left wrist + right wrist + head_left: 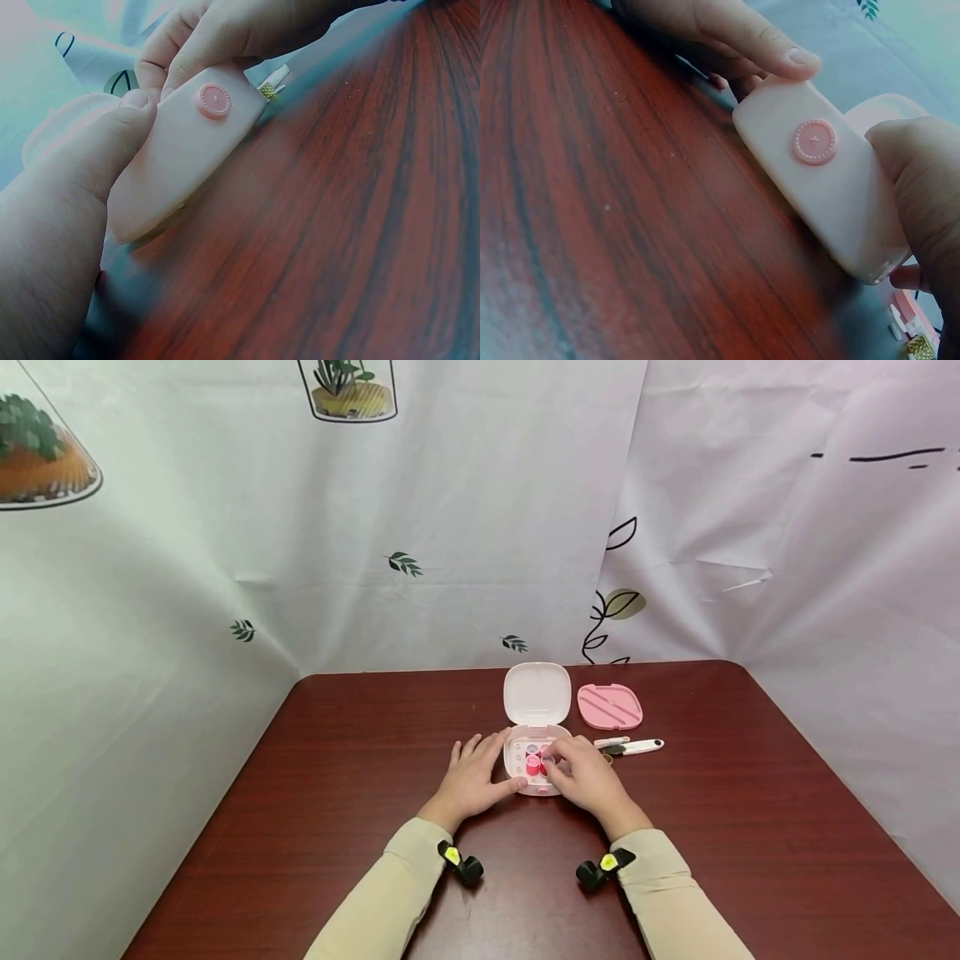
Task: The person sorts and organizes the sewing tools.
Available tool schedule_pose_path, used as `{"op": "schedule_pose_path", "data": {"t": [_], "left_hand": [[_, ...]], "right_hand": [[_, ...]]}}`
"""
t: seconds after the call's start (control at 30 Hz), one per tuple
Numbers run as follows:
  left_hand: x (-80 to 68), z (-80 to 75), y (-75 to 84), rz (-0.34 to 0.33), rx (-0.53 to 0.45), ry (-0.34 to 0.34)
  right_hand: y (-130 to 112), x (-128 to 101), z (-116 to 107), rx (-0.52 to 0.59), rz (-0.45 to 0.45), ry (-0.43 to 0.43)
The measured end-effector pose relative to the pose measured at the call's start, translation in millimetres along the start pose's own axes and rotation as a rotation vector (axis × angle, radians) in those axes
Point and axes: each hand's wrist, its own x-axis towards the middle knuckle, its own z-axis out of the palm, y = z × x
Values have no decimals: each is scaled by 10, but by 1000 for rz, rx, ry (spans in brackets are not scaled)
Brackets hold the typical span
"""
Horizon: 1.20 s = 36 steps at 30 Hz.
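A small pale pink sewing box [176, 157] stands on the table with its lid [537, 693] tipped back. Pink and red thread spools [532, 765] stand inside, and a round pink button catch [814, 142] marks its front. My left hand [474, 777] holds the box by its left side, thumb at the front rim and forefinger toward the hinge. Over the right half of the box, my right hand [588, 777] pinches a red spool between thumb and forefinger; the fingers partly cover it. Both wrist views show the front wall but hide the inside.
A pink tray insert [610, 707] with slanted grooves lies behind and right of the box. Beside the right hand lie a white-handled tool [637, 747] with a dark end and a gold textured piece [921, 346]. A printed cloth [465, 527] hangs behind the table.
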Motion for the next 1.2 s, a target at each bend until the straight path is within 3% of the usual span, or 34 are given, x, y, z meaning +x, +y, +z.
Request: {"op": "schedule_pose_path", "data": {"t": [0.4,0.87,1.2], "left_hand": [[0,-10,-1,-2,1,-6],[-8,-18,15,14,-17,3],[-9,-41,25,0,-1,-8]], "right_hand": [[-11,17,-1,41,70,-25],[8,-11,9,21,47,5],[-7,3,5,9,82,1]]}}
